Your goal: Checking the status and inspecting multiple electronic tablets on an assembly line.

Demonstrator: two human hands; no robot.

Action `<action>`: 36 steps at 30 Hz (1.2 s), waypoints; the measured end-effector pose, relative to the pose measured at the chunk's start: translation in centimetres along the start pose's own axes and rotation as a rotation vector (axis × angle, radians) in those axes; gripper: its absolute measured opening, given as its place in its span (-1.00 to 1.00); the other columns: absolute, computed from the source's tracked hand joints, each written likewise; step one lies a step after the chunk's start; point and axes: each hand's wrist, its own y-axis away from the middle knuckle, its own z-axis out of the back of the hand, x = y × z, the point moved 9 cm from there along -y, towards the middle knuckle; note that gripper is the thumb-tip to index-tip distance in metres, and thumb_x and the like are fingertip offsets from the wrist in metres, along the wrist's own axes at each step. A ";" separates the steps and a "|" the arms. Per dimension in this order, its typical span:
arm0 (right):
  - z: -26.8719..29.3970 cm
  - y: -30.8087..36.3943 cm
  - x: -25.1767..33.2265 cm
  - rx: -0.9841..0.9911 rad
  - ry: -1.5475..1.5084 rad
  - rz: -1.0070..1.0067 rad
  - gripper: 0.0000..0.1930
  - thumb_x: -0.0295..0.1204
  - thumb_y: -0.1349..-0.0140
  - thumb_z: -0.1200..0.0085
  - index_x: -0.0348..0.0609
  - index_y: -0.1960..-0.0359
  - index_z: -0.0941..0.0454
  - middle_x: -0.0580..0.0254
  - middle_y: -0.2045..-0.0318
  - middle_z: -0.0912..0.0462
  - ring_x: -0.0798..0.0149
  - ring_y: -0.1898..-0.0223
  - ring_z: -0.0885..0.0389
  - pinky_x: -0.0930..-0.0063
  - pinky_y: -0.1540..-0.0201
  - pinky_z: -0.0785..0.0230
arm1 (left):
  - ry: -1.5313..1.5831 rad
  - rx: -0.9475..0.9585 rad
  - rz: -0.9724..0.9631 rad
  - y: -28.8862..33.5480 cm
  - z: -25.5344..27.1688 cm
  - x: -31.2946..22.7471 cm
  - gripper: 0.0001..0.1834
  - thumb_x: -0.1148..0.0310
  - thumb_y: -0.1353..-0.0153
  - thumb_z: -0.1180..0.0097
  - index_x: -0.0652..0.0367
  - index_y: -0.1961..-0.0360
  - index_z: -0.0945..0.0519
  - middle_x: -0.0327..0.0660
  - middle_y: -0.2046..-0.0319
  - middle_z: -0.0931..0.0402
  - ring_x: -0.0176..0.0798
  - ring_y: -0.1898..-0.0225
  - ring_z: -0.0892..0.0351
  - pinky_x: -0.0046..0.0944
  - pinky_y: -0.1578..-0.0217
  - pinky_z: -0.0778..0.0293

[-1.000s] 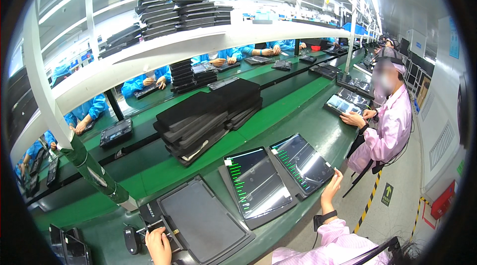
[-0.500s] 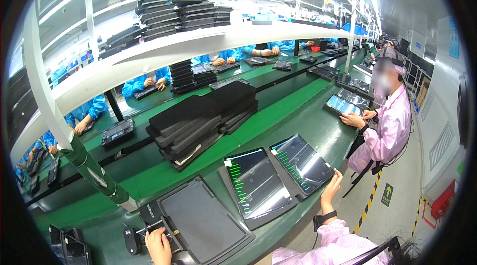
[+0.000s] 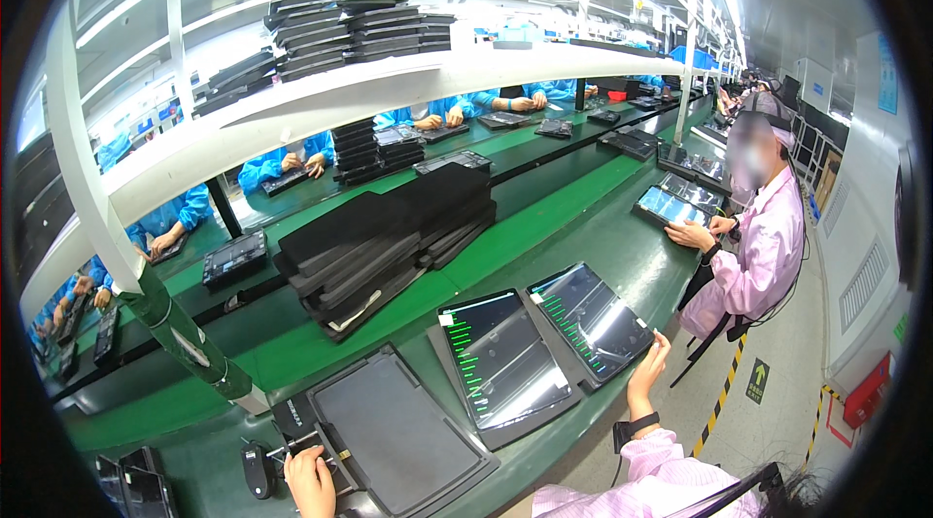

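Note:
At the lower left, my left hand curls its fingers over a small fixture with metal rods, beside a black tray with a grey flat surface. Part of its grip is hidden. My right hand, in a pink sleeve with a black wristband, has its fingers apart, the tips at the near right corner of a lit tablet. A second tablet lies to its left on a dark tray. Both dark screens show a column of short green lines.
A black mouse lies left of the fixture. Stacked black trays sit on the green belt. A white shelf spans above, on a post. To the right, a person in pink handles a tablet.
The stack of black trays on the belt has shifted a little to the left. On the far lane, a black device has moved slightly right. Both my hands stay where they were.

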 end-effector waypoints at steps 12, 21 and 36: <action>0.0 0.1 0.3 -0.006 -0.002 0.004 -0.70 -0.38 -0.37 0.35 -0.30 0.02 -0.33 -0.01 0.06 -0.47 0.07 -0.03 -0.41 0.27 -0.14 -0.16 | -0.009 -0.023 -0.003 0.0 0.0 0.1 -0.79 0.43 -0.20 0.08 0.24 0.20 -0.54 -0.05 0.29 -0.53 0.00 0.20 -0.48 -0.09 0.05 -0.31; 0.0 0.0 0.3 -0.009 0.017 -0.002 -0.70 -0.39 -0.37 0.35 -0.31 0.03 -0.33 -0.04 0.05 -0.47 0.05 -0.02 -0.42 0.26 -0.13 -0.18 | -0.002 -0.009 0.010 0.1 -0.2 0.3 -0.79 0.42 -0.21 0.09 0.22 0.19 -0.54 -0.06 0.27 -0.53 -0.01 0.19 -0.48 -0.10 0.04 -0.31; -0.1 0.0 0.0 -0.006 0.004 0.002 -0.66 -0.30 -0.38 0.36 -0.28 0.02 -0.35 0.00 0.05 -0.49 0.10 -0.06 -0.42 0.32 -0.13 -0.17 | 0.014 -0.001 -0.002 0.0 -0.2 0.3 -0.79 0.44 -0.20 0.09 0.23 0.18 -0.54 -0.06 0.26 -0.53 -0.01 0.18 -0.48 -0.10 0.05 -0.31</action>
